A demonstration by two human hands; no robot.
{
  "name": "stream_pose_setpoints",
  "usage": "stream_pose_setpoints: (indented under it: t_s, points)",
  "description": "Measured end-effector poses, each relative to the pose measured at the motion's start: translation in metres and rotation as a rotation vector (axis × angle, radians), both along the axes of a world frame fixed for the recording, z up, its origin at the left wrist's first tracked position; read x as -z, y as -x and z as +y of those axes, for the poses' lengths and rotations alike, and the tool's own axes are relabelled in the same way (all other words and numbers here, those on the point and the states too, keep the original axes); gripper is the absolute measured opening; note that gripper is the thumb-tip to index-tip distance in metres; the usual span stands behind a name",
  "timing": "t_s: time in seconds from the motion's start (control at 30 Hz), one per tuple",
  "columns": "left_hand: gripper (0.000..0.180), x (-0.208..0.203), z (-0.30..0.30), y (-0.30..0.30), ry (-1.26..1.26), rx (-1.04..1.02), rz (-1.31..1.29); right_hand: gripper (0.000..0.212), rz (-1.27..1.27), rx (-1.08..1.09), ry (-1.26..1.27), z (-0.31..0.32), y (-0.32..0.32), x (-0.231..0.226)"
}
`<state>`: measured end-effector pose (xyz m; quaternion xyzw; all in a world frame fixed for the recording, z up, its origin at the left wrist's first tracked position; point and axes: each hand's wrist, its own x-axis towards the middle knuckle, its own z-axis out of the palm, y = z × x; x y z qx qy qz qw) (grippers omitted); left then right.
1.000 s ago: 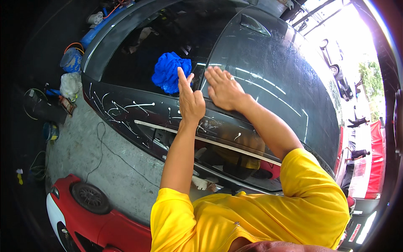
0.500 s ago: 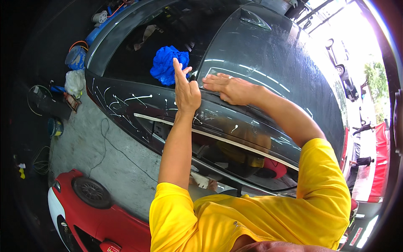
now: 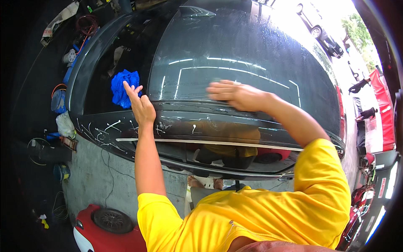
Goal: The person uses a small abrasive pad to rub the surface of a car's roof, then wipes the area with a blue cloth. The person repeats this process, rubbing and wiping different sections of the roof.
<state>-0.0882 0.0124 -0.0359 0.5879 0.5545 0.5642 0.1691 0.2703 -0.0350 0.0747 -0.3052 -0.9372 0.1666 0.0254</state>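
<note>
The dark grey car (image 3: 268,50) lies in front of me, its roof wet-looking and streaked with reflections. My left hand (image 3: 143,108) is by the rear edge of the roof with its fingers stretched out, nothing visible in it. Just beyond its fingertips a crumpled blue cloth (image 3: 126,86) rests on the dark rear glass. My right hand (image 3: 239,95) is over the roof near its side edge, fingers extended and flat, somewhat smeared by motion. Whether anything thin lies under that palm is hidden. White streaks (image 3: 110,128) mark the car's rear side panel.
A red and white car (image 3: 105,235) stands behind me at lower left. Along the left are a blue bucket (image 3: 58,101), a white plastic bag (image 3: 65,125) and a cable (image 3: 111,176) on the concrete floor (image 3: 90,168). A pale strip (image 3: 218,143) runs above the side window.
My right hand has slid forward along the roof, away from the rear glass. The view has shifted, so the car and cloth appear farther left. My left hand stays near the cloth.
</note>
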Motion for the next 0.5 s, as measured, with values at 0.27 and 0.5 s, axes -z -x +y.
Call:
stream_pose_setpoints:
  t_s: [0.27, 0.5]
  points:
    - [0.081, -0.006, -0.003, -0.004, 0.040, -0.001, 0.063, 0.064, -0.065, 0.109, -0.032, -0.051, -0.091, -0.019]
    - [0.081, 0.003, 0.014, -0.011, -0.007, 0.090, 0.121, 0.051, -0.007, -0.034, -0.200, 0.074, 0.113, 0.043]
